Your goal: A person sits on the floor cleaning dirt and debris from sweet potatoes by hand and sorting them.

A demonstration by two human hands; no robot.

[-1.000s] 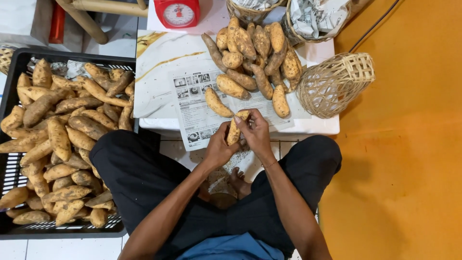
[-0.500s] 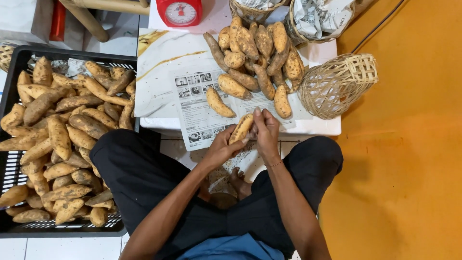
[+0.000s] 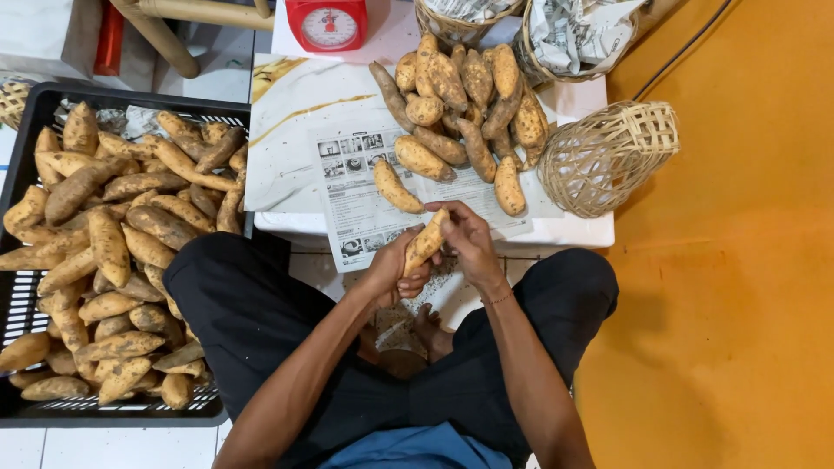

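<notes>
Both hands hold one orange-brown sweet potato (image 3: 427, 238) above my lap, in front of a low white table (image 3: 573, 231). My left hand (image 3: 393, 271) grips its lower end from beneath. My right hand (image 3: 465, 240) wraps its upper side, fingers curled over it. Just beyond the hands a single sweet potato (image 3: 395, 186) lies on a sheet of newspaper (image 3: 352, 200). Further back a heap of sweet potatoes (image 3: 465, 95) covers the table's middle.
A black plastic crate (image 3: 17, 300) at my left is filled with several sweet potatoes. A woven basket (image 3: 608, 156) lies on its side at the table's right end. A red kitchen scale (image 3: 328, 23) and two paper-lined baskets (image 3: 578, 35) stand at the back. Orange floor lies to the right.
The sweet potato has been turned in my hands, now lying more slanted with its tip toward the table. My hands have drifted slightly right and nearer to me.
</notes>
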